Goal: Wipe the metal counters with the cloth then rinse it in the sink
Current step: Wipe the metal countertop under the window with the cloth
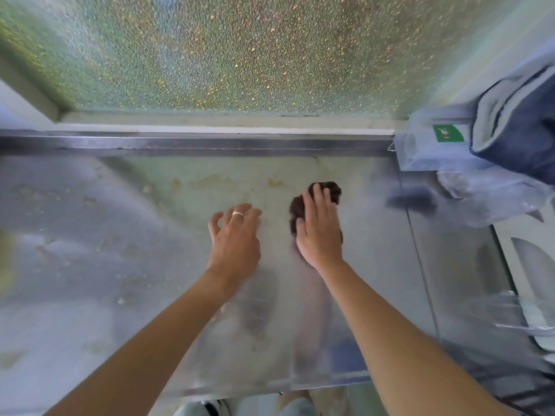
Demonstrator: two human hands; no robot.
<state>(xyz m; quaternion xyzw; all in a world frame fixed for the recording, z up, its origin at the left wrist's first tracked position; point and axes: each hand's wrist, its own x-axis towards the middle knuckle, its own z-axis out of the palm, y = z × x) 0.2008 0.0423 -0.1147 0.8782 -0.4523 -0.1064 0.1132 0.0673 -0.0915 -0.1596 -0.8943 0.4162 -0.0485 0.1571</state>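
Head view: cloth [315,202] under right hand [319,232].

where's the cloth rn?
In the head view, the cloth is bunched on the metal counter, right of centre, pressed flat under the right hand, with the left hand just beside it.

Most of the cloth [315,193] sits under my right hand [319,232]; only dark bunched edges show, so I can't tell its shape. Palm contact hidden. Left hand [235,235] fingertips curl down; can't tell if they touch the counter [120,250]. Counter's left and right runs are cut by the frame. Blue fabric [519,133] top right is cropped, identity unclear. Green label [448,133] print too small to read. Plastic bag [492,199] contents blurred.
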